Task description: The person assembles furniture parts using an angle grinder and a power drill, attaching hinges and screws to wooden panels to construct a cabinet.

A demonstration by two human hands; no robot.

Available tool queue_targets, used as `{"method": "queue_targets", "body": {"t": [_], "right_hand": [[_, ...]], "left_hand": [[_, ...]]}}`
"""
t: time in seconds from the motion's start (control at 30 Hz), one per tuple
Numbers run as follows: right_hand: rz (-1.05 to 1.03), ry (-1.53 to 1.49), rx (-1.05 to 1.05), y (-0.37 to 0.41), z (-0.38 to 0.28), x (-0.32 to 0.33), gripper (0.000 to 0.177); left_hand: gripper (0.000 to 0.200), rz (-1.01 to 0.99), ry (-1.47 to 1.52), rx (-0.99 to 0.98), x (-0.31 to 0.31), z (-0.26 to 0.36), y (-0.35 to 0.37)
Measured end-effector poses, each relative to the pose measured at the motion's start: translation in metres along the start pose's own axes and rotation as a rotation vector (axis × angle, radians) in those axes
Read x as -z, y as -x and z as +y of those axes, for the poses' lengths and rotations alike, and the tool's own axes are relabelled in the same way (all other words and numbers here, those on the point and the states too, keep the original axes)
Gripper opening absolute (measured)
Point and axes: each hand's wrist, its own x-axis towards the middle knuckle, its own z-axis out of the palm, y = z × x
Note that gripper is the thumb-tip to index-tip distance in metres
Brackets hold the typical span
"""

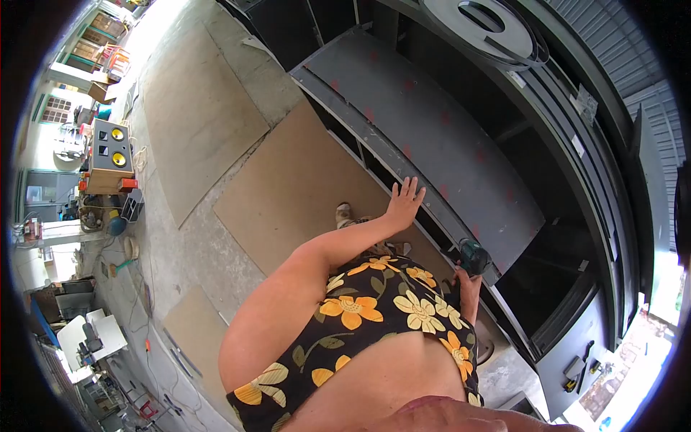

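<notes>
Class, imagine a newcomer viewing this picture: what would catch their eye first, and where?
Probably the flowered top at lower centre, its yellow and orange blooms vivid against black. Next, perhaps, the dark cabinet across the right side, with a pale coil at upper right and, lower down, a power tool in the grip of the right hand. At far left, a yellow-coned speaker stands out.

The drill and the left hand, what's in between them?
The head view shows a stretch of grey cabinet edge between the drill and the left hand.
</notes>
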Motion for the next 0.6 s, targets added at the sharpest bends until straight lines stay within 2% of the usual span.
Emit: {"method": "queue_targets", "body": {"t": [0.13, 0.23, 0.3, 0.47, 0.5, 0.6], "right_hand": [[0.000, 0.012, 0.001, 0.004, 0.003, -0.011, 0.019], [-0.028, 0.043, -0.013, 0.008, -0.003, -0.032, 0.020], [-0.047, 0.075, -0.033, 0.008, -0.014, -0.043, 0.020], [-0.086, 0.143, -0.022, 0.004, -0.027, -0.111, 0.019], [-0.112, 0.109, 0.009, 0.000, -0.034, -0.112, 0.019], [-0.162, 0.070, 0.058, 0.000, -0.045, -0.167, 0.022]], "left_hand": [[0.062, -0.089, 0.095, -0.059, 0.027, -0.003, 0.001], [0.057, -0.091, 0.135, -0.107, 0.022, -0.017, 0.005], [0.053, -0.001, 0.191, -0.119, 0.018, -0.022, 0.016], [0.049, 0.121, 0.341, -0.060, 0.016, -0.097, 0.070], [0.047, 0.115, 0.310, -0.034, 0.016, -0.102, 0.072], [0.036, 0.088, 0.249, 0.039, 0.021, -0.171, 0.101]]}}
